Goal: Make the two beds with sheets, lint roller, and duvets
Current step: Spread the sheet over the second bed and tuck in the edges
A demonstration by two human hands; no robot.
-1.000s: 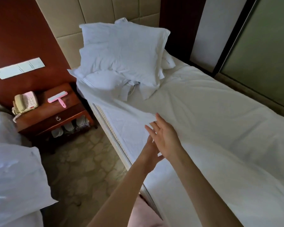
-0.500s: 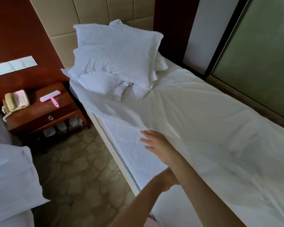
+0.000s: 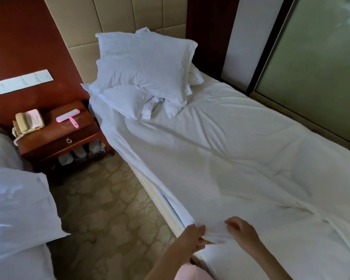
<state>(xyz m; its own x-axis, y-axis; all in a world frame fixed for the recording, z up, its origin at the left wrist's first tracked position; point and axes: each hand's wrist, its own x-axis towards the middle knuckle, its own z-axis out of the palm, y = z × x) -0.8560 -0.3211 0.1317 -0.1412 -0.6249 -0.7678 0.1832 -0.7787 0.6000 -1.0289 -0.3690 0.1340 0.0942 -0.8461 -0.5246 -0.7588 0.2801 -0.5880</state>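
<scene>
Head view: white sheet [image 3: 220, 150] spread over the bed, its near side edge pinched in the left grip [image 3: 192, 237]; right grip [image 3: 243, 233] just beside it on the sheet, fingers curled, hold cannot be told. Pink lint roller [image 3: 69, 117] flat on the nightstand tabletop [image 3: 85, 128], beside a telephone [image 3: 29, 120]; pillows [image 3: 146, 63] piled at the head.

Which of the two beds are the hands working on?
The bed beside the glass wall: left hand pinches its sheet edge, right hand rests on top. The other bed, past the nightstand, is untouched.
</scene>
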